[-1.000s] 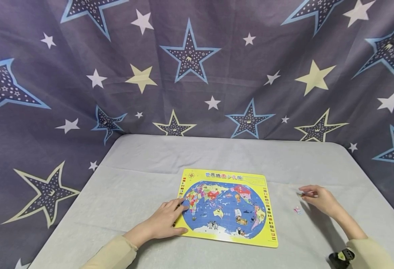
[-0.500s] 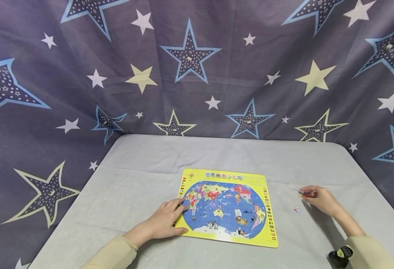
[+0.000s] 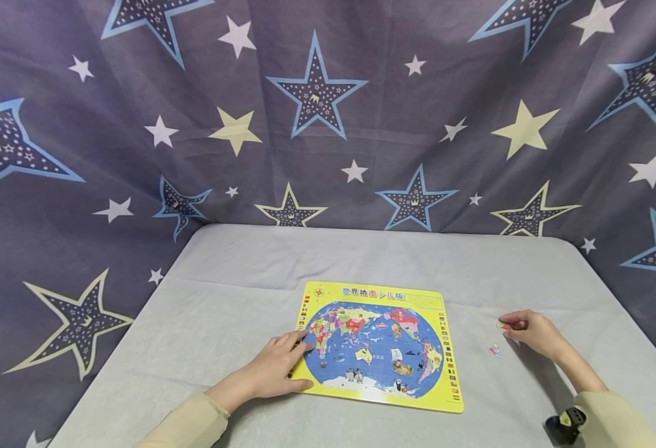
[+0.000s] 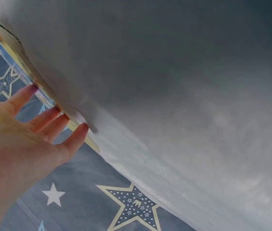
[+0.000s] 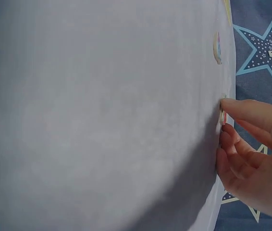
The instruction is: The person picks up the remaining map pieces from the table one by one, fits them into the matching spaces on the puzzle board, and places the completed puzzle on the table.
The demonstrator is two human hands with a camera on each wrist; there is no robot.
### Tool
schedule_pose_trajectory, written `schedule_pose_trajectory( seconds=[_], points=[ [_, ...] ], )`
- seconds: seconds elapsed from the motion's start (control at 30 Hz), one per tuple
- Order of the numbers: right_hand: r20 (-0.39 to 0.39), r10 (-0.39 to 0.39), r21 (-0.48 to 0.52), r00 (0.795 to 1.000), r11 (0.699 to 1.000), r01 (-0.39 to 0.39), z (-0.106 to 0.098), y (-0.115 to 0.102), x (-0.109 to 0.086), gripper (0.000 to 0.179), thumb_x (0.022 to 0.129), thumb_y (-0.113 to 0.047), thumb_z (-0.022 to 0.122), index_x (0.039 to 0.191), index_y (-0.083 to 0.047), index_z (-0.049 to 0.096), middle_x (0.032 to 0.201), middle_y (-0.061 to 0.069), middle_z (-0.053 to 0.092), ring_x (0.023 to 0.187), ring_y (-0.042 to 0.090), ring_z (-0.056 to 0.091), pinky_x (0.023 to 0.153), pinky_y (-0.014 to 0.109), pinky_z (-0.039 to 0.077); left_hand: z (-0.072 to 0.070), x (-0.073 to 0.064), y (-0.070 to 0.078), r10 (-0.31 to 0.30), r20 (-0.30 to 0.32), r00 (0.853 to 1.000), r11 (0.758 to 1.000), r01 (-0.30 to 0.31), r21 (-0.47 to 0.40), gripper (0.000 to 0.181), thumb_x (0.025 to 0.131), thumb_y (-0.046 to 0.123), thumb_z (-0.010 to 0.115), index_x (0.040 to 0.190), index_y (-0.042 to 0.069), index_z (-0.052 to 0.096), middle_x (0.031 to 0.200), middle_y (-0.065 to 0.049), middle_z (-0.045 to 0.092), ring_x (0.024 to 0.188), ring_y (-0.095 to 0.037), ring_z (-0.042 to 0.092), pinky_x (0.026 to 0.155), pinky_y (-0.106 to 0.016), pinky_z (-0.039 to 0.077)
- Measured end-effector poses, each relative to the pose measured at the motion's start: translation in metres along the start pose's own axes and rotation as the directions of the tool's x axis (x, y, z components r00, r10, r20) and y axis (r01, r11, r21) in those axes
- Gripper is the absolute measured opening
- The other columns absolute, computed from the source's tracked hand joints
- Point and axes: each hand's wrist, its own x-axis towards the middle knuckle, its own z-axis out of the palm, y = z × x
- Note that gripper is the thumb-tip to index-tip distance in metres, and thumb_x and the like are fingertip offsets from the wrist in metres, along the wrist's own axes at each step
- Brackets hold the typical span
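Note:
A yellow-edged world map puzzle board (image 3: 384,402) lies flat on the pale cloth in the head view. My left hand (image 3: 274,368) rests on its left edge, fingers spread and fairly straight; the left wrist view shows those fingertips (image 4: 80,131) along the board's side. To the right of the board, my right hand (image 3: 538,335) pinches a small puzzle piece (image 3: 505,326) with some red on it, low over the cloth. The thumb and fingers cover part of this piece (image 5: 223,117) in the right wrist view. Close by lies a second small piece (image 3: 495,351), pinkish and loose.
Grey-white cloth (image 3: 261,255) covers the table around the board. Behind it hangs a dark curtain (image 3: 339,162) with stars. A black wrist device (image 3: 566,427) sits by the right sleeve.
The piece in my right hand has turned slightly, so more of its red face shows. The right forearm has shifted a little left. My left hand and the board stay put.

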Motion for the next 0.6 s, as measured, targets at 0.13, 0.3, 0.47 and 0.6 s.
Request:
schedule_pose_trajectory(
  seconds=[0.13,0.3,0.47,0.6],
  points=[
    [0.009,-0.008,0.016,1.000,1.000,0.008,0.0003,0.0024,-0.0001,0.024,0.076,-0.001,0.064,0.096,0.013,0.061,0.066,0.001,0.057,0.050,-0.001,0.041,0.046,0.021,0.038,0.0001,0.0000,0.0004,0.000,0.002,1.000,1.000,0.000,-0.002,0.068,0.080,0.058,0.049,0.129,0.012,0.043,0.139,-0.013,0.029,0.126,-0.027,0.028,0.099,-0.045,0.027],
    [0.020,-0.008,0.056,1.000,0.998,0.006,0.0004,0.0055,-0.0008,0.025,0.078,-0.002,0.063,0.097,0.014,0.060,0.064,0.000,0.055,0.048,0.001,0.041,0.045,0.022,0.037,-0.0010,0.0000,0.0006,-0.004,0.004,1.000,1.000,0.004,-0.016,0.069,0.079,0.058,0.050,0.130,0.011,0.043,0.139,-0.014,0.029,0.126,-0.028,0.028,0.099,-0.046,0.027],
    [0.020,-0.012,0.104,1.000,0.995,0.009,0.0004,0.0075,-0.0011,0.024,0.079,-0.002,0.062,0.096,0.015,0.059,0.066,-0.001,0.055,0.049,0.002,0.041,0.044,0.022,0.038,-0.0010,0.0000,0.0001,-0.005,0.005,1.000,1.000,0.005,-0.016,0.069,0.080,0.058,0.050,0.130,0.011,0.043,0.139,-0.014,0.029,0.126,-0.028,0.028,0.099,-0.046,0.026],
    [0.003,-0.016,0.123,1.000,0.992,0.016,0.0018,0.0084,-0.0015,0.021,0.078,0.001,0.062,0.093,0.015,0.059,0.066,-0.002,0.054,0.051,0.001,0.041,0.044,0.022,0.039,-0.0004,0.0001,-0.0001,-0.002,0.005,1.000,1.000,0.002,-0.007,0.069,0.080,0.058,0.049,0.130,0.011,0.043,0.139,-0.014,0.029,0.126,-0.028,0.028,0.099,-0.045,0.027]
  ],
)
